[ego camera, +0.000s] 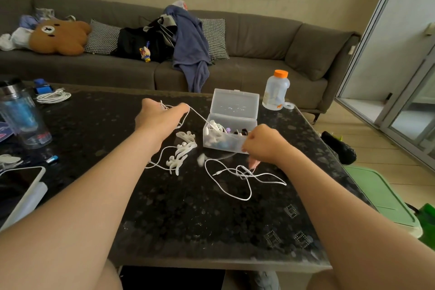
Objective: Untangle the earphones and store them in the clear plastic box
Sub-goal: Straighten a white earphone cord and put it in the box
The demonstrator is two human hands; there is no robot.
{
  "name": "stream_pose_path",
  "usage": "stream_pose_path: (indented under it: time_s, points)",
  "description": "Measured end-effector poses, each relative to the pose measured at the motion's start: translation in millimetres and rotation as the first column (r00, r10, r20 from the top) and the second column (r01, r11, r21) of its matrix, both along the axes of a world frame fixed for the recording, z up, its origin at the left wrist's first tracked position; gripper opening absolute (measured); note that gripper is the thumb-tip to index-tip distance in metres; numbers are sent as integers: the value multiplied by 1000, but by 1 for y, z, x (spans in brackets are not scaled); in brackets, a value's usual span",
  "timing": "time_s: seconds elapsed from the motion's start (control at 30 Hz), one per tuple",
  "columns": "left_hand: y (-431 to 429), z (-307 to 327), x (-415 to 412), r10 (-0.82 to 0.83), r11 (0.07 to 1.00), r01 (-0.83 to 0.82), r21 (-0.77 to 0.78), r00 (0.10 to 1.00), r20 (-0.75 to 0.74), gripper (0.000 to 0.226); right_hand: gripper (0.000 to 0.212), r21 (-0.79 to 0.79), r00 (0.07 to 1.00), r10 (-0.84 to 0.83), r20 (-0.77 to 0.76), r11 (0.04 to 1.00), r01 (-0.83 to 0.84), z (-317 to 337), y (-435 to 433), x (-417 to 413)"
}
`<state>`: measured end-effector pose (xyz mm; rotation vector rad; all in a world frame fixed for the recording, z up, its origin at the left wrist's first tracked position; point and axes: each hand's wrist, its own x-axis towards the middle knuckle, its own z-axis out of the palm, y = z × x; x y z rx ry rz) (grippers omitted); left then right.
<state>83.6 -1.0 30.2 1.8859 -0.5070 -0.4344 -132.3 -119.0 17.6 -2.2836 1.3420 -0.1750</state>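
Forearms span the desk (pixel 188 219). Left hand (pixel 160 117) pinches a taut cord (pixel 197 113) leading into the open box (pixel 231 141) near the far right corner. Right hand (pixel 261 146) is curled and blurred above loose earphones (pixel 244 199), its grip unclear. Best drawn slowly, feeding slack.

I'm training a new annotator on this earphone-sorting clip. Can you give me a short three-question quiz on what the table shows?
1. True or false: the lid of the clear plastic box is shut.
2. What does the left hand pinch? A) a white cord that runs to the box; B) a pair of scissors; C) a pen.
3. Fill in: the bottle behind the box has an ___ cap.
Key: 1 false; 2 A; 3 orange.
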Motion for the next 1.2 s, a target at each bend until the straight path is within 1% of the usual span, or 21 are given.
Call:
stream_pose_path:
  time_s: [0.03,0.07,0.13,0.23,0.3,0.33,0.4,0.43,0.53,0.6,0.67,0.7,0.77,0.8,0.87,0.93,0.97,1.03,1.07,1.13,1.2]
  points:
    - [0,0,-2,-27,999,25,46,999,27,70,26,13,991,-95,99,996,94,2,0,1]
    - [-1,-1,-3,-53,993,49,104,998,38,64,27,51,960,-182,211,983,175,3,0,2]
    - [-5,-2,-1,-58,974,52,219,998,24,54,25,161,869,-323,375,946,282,10,2,2]
    - [-8,-5,2,-76,911,15,412,988,131,51,15,313,744,-422,519,903,294,18,8,0]
    - [-10,-11,6,-130,849,-14,528,963,235,50,14,357,680,-445,583,892,277,19,10,-1]
    - [-10,-14,8,-155,820,-33,572,948,278,48,15,362,648,-440,622,895,261,18,10,-1]
    - [-11,-21,10,-235,762,-21,647,922,308,37,18,347,576,-399,714,915,205,21,9,0]
    - [-12,-22,10,-289,724,1,690,908,303,37,20,305,567,-349,746,936,176,22,9,1]
    - [-7,-16,0,-455,599,78,797,852,259,52,26,92,641,-134,756,991,99,23,11,4]
    - [-2,-8,-8,-600,540,137,830,754,266,63,26,-18,685,-8,729,999,31,23,13,6]
    - [4,-3,-16,-752,510,278,814,604,265,75,27,-74,711,72,700,997,-28,24,17,9]
    - [5,-1,-21,-801,508,386,770,540,258,73,27,-79,710,90,698,996,-49,25,19,11]
    - [5,1,-27,-859,493,638,591,465,214,53,28,-71,688,106,718,994,-79,26,22,14]
    - [3,1,-29,-881,466,728,503,436,186,41,28,-69,673,108,731,994,-85,27,23,14]
    - [2,1,-34,-904,425,803,418,399,152,20,30,-76,657,111,746,994,-81,28,24,14]
    - [1,2,-38,-899,437,827,354,419,131,11,32,-85,659,108,744,994,-66,27,22,13]
    - [1,1,-39,-889,456,833,312,444,113,12,33,-88,660,104,744,994,-57,27,22,13]
    - [1,0,-43,-859,507,829,235,508,61,25,30,-98,653,94,752,995,-31,27,21,12]
    - [1,0,-44,-843,532,817,223,536,46,33,29,-103,647,88,758,995,-14,27,21,12]
    - [1,0,-44,-828,550,788,277,559,56,45,30,-112,638,79,766,994,11,27,21,11]
    - [-1,-1,-43,-826,548,765,339,559,73,50,30,-113,637,79,766,994,12,27,20,10]
